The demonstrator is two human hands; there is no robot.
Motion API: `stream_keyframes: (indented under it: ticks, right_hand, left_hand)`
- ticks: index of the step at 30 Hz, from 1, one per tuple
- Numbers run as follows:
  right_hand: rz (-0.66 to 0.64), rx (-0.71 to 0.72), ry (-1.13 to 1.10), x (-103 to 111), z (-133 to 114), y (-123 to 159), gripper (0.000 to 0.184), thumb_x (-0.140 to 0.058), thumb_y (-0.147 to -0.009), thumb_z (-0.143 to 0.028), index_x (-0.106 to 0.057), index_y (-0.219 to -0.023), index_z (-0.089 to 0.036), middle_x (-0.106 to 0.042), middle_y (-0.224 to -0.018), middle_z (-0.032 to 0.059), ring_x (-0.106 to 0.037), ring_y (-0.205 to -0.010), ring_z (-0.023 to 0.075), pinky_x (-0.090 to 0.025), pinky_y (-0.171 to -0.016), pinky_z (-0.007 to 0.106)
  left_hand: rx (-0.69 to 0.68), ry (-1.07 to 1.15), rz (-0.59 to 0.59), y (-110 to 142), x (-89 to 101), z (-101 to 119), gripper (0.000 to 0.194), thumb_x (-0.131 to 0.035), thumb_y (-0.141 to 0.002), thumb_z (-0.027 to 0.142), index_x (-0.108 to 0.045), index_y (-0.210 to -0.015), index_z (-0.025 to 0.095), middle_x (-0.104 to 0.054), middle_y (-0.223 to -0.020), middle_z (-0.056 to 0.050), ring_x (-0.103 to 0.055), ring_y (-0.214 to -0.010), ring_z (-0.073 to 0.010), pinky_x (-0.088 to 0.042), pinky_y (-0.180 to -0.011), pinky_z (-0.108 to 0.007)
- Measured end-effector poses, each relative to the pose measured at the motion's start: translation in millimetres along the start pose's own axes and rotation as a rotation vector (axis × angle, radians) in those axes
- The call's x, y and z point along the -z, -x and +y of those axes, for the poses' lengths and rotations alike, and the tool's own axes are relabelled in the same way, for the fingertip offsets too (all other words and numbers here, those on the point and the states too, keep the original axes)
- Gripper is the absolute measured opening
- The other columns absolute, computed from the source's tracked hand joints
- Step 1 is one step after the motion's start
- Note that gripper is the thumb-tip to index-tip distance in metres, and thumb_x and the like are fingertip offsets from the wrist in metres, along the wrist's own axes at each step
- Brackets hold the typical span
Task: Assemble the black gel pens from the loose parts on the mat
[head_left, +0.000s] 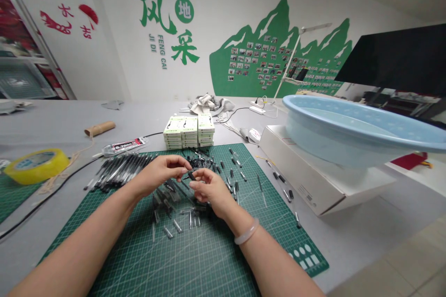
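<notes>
Over the green cutting mat (pixel 216 264), my two hands meet close together. My right hand (pixel 212 191) pinches a short black pen part (pixel 192 176) between thumb and fingers; whether it is a cap or a grip is not clear. The fingertips of my left hand (pixel 167 167) are pinched at the upper end of that part, and anything small between them cannot be made out. Just left lies a thick row of assembled pens (pixel 118 169). Loose black pen parts (pixel 204 158) are heaped behind my hands, and clear pen caps (pixel 177 226) lie in front of them.
Stacked small boxes (pixel 183 132) stand behind the mat. At right, a light blue basin (pixel 324 137) rests on a white box (pixel 313 181), overhanging it. Left are yellow tape (pixel 37 166), a glue tube (pixel 123 146) and a black cable (pixel 52 191). Cloths (pixel 209 104) lie at the back.
</notes>
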State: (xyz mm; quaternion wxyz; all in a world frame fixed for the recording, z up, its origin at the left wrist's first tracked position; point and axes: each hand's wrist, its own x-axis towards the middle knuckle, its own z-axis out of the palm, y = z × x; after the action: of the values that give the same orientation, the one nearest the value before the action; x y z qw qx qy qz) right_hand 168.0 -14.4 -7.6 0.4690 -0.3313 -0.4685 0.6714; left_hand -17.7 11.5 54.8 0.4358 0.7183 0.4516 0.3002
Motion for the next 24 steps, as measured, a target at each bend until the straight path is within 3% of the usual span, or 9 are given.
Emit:
stream_keyframes:
  ticks: [2,8,13,19,24]
  right_hand:
    - [0.023,-0.007,0.006,0.1,-0.5,0.2,0.039,-0.082,-0.058,-0.035,-0.058,-0.083,-0.017,-0.054,-0.057,-0.0072,-0.046,-0.041,0.0059,-0.023,-0.038,0.017]
    - [-0.105,-0.031,-0.002,-0.5,-2.5,1.5,0.035,-0.064,-0.077,-0.048,-0.063,-0.08,-0.013,-0.059,-0.061,-0.0009,-0.045,-0.042,0.0045,-0.02,-0.039,0.017]
    - [0.009,-0.009,-0.03,1.7,2.6,-1.1,0.037,-0.081,-0.06,-0.035,-0.057,-0.082,-0.017,-0.054,-0.056,-0.0072,-0.043,-0.038,0.005,-0.02,-0.037,0.017]
    - [-0.086,-0.025,-0.015,2.8,1.3,-1.8,0.033,-0.067,-0.075,-0.045,-0.064,-0.08,-0.012,-0.057,-0.058,-0.0019,-0.043,-0.04,0.0041,-0.019,-0.038,0.017]
    - [-0.025,-0.025,-0.016,1.2,0.1,-0.4,0.036,-0.079,-0.064,-0.038,-0.057,-0.083,-0.016,-0.058,-0.055,-0.0048,-0.042,-0.038,0.0046,-0.019,-0.037,0.017]
  left_hand:
    - [0.002,-0.003,0.001,-0.2,0.2,-0.9,0.024,-0.061,-0.073,0.036,-0.068,-0.086,0.018,-0.064,-0.072,-0.002,-0.056,-0.064,-0.0152,-0.048,-0.064,-0.027]
    - [-0.002,0.054,-0.009,-1.0,1.4,-4.0,0.021,-0.062,-0.074,0.033,-0.068,-0.087,0.018,-0.063,-0.071,-0.001,-0.055,-0.063,-0.0141,-0.046,-0.062,-0.026]
    - [0.0,0.083,-0.018,-0.6,1.6,-4.4,0.018,-0.063,-0.075,0.031,-0.068,-0.087,0.018,-0.062,-0.069,0.0,-0.055,-0.063,-0.0133,-0.044,-0.061,-0.024]
    - [-0.002,0.095,-0.025,-0.7,3.3,-5.1,0.018,-0.063,-0.075,0.03,-0.068,-0.087,0.018,-0.063,-0.07,0.0,-0.055,-0.063,-0.0132,-0.044,-0.062,-0.025]
    - [-0.006,0.081,-0.04,-1.0,1.8,-5.6,0.018,-0.062,-0.077,0.03,-0.067,-0.088,0.017,-0.061,-0.068,0.0,-0.055,-0.064,-0.0135,-0.043,-0.062,-0.024]
